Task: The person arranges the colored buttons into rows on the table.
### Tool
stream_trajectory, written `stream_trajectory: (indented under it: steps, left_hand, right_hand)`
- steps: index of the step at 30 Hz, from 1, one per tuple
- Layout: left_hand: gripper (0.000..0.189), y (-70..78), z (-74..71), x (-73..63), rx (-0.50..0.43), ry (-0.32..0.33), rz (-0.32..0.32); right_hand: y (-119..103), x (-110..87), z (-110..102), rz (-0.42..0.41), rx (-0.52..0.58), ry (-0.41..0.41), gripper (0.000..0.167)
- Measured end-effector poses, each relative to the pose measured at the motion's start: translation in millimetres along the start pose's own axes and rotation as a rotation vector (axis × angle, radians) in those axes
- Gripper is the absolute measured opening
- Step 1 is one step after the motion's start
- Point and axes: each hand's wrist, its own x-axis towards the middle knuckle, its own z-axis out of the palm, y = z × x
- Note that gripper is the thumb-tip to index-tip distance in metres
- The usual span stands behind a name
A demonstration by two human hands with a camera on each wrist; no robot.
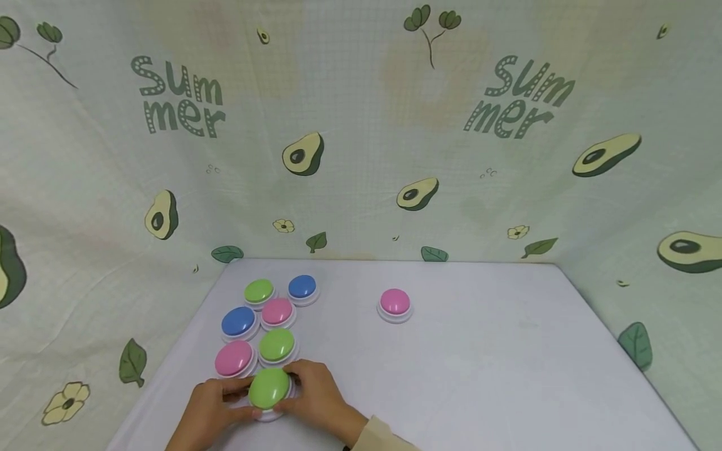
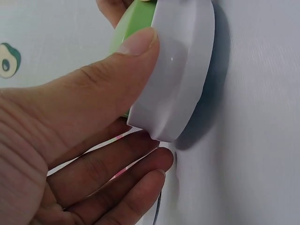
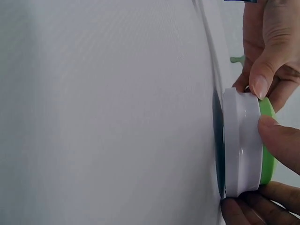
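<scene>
A push button with a green dome (image 1: 269,388) and a white base (image 2: 174,70) is at the near left of the table, between both hands. My left hand (image 1: 210,406) grips its left side, the thumb on the white rim and the fingers curled at the far side. From the right, my right hand (image 1: 318,393) grips the same button with thumb and fingers; its thumb (image 3: 282,140) lies on the edge of the green dome. In the wrist views a dark shadow runs beside the base. Just beyond are a pink button (image 1: 234,358) and another green button (image 1: 277,345).
Farther back stand a blue button (image 1: 238,321), a pink button (image 1: 277,311), a green button (image 1: 259,291) and a second blue button (image 1: 302,287). One pink button (image 1: 395,302) stands apart at centre. Avocado-print cloth (image 1: 361,125) surrounds the white table (image 1: 479,363).
</scene>
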Motion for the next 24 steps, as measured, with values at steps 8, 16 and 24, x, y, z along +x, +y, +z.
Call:
stream_trajectory:
  steps: [8, 16, 24]
  left_hand:
    - [0.058, 20.6, 13.6, 4.8, -0.061, 0.008, 0.004]
    - [0.061, 46.7, 39.8, 15.3, -0.256, 0.053, -0.021]
    - [0.060, 68.5, 68.3, 34.1, -0.345, 0.058, 0.077]
  right_hand:
    - [13.4, -8.1, -16.8, 0.027, 0.124, 0.024, 0.054]
    - [33.4, -14.6, -40.8, 0.036, 0.164, 0.068, 0.055]
    - [54.1, -20.6, -67.0, 0.071, 0.151, 0.123, 0.058]
